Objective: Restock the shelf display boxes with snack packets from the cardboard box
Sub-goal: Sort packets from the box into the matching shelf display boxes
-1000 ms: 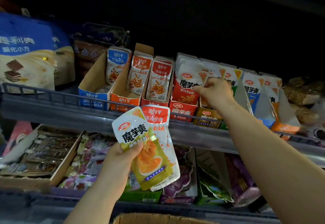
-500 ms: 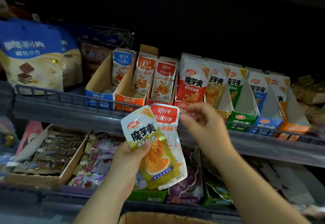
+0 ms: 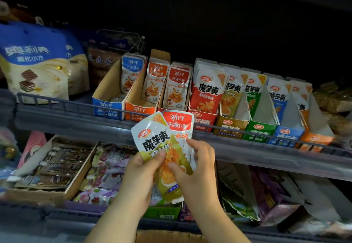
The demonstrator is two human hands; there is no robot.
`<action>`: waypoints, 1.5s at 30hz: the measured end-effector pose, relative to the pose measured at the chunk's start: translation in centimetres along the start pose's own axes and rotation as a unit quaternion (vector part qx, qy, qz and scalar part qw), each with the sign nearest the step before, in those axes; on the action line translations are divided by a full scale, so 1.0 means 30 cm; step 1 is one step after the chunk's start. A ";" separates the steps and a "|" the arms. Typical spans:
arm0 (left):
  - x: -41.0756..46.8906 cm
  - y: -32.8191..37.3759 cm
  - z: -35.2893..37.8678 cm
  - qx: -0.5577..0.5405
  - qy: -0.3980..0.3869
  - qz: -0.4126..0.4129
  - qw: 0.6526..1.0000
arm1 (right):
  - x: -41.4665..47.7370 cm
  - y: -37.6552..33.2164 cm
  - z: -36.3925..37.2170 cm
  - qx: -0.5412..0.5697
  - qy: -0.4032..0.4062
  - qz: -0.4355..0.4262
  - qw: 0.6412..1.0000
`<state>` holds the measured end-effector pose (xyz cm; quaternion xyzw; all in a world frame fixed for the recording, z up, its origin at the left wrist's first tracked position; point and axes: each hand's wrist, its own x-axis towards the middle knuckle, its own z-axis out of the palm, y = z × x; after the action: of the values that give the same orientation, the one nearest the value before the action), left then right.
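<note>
The glossy yellow-green foil snack packet (image 3: 162,155), printed 魔芋爽 with a "20%" corner flash, is held in the air just below and left of the yellow cardboard display box (image 3: 229,126) on the upper shelf. Touching behind it is a red-topped white packet (image 3: 178,123) reading 劲仔 深海小鱼. The left hand (image 3: 141,174) pinches both, thumb on the front. The right hand (image 3: 198,168) pinches the yellow-green packet's right edge between thumb and fingers. The packet looks light, soft and slippery, so a sealed edge is probably the surest hold. Left of that landmark, a red cardboard display box (image 3: 205,120) bears the same 魔芋爽.
</note>
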<state>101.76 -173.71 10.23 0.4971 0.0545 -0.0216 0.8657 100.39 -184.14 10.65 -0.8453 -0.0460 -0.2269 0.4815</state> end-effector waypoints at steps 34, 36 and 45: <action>0.085 0.112 0.260 0.063 -0.084 0.073 0.992 | 0.278 0.014 -0.433 0.177 -0.075 0.166 0.967; 0.119 0.125 0.267 0.071 -0.077 0.088 0.991 | 0.325 0.027 -0.464 0.190 -0.045 0.161 0.967; 0.272 0.240 0.309 0.091 -0.064 0.155 0.982 | 0.561 0.050 -0.507 0.199 0.100 0.094 0.970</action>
<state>111.21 -177.93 20.10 0.5739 -0.0810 0.0758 0.8114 110.69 -199.99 23.25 -0.7061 0.0376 -0.2506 0.6612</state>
